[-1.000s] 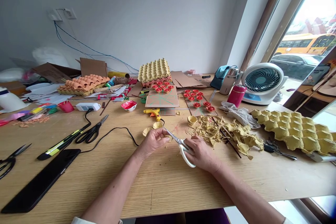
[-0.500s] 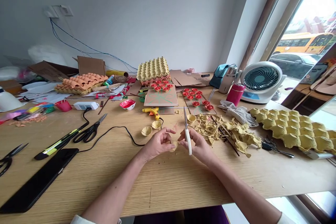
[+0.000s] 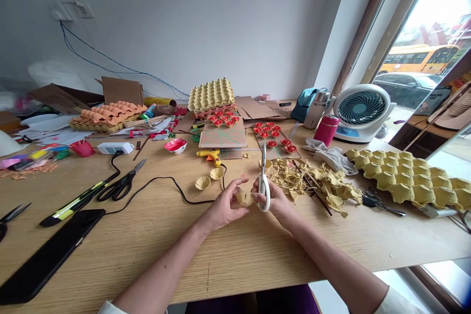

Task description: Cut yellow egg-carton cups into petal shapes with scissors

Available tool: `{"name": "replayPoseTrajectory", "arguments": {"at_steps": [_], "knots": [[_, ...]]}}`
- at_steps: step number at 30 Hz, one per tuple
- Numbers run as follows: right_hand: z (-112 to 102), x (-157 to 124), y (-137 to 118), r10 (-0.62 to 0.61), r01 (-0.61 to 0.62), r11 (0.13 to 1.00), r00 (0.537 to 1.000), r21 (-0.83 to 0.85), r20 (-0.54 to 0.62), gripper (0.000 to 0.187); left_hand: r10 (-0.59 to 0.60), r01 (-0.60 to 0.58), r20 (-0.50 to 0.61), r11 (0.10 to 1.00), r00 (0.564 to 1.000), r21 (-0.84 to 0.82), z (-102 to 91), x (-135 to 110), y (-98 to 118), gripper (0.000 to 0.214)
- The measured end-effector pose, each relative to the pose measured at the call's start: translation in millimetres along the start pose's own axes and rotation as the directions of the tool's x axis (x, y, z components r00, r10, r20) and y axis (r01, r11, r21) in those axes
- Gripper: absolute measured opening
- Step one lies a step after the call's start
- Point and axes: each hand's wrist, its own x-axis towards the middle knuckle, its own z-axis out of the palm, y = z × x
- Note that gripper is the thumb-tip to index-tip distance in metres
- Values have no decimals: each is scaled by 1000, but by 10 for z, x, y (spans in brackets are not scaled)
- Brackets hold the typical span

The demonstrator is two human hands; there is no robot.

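Observation:
Between thumb and fingers my left hand (image 3: 228, 206) grips a yellow egg carton cup (image 3: 243, 198). My right hand (image 3: 276, 201) holds white-handled scissors (image 3: 264, 184), their blades pointing up and away from me; its fingertips are close to the cup. Two cut cups (image 3: 202, 183) lie beyond my left hand, near a yellow glue gun (image 3: 210, 156). Another cup (image 3: 265, 163) sits partly hidden behind the scissors. Scraps of yellow carton (image 3: 294, 176) are heaped beyond my right hand.
Red paper-pulp flowers (image 3: 272, 132) rest on cardboard at the back. Egg trays (image 3: 412, 176) lie at right, near a fan (image 3: 362, 110) and a red can (image 3: 327, 130). On the left are black scissors (image 3: 121, 184), a utility knife (image 3: 73, 203), a dark tablet (image 3: 51, 255) and a cable.
The cup has turned in my left hand and shows more of its side. The scissors have rotated, so their handle loop faces me more. The whole view has shifted slightly.

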Motion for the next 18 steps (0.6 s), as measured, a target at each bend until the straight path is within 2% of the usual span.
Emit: {"name": "replayPoseTrajectory", "arguments": {"at_steps": [5, 11, 18], "knots": [[17, -14, -38, 4, -3, 999, 1000, 40, -24, 47, -66, 64, -5, 977, 998, -203, -15, 17, 39, 72], [53, -7, -42, 8, -8, 998, 1000, 55, -7, 48, -175, 133, -62, 895, 983, -425, 23, -3, 69, 69], [48, 5, 8, 8, -6, 998, 999, 58, -37, 48, -107, 38, -157, 919, 982, -394, 107, 12, 16, 63]]}}
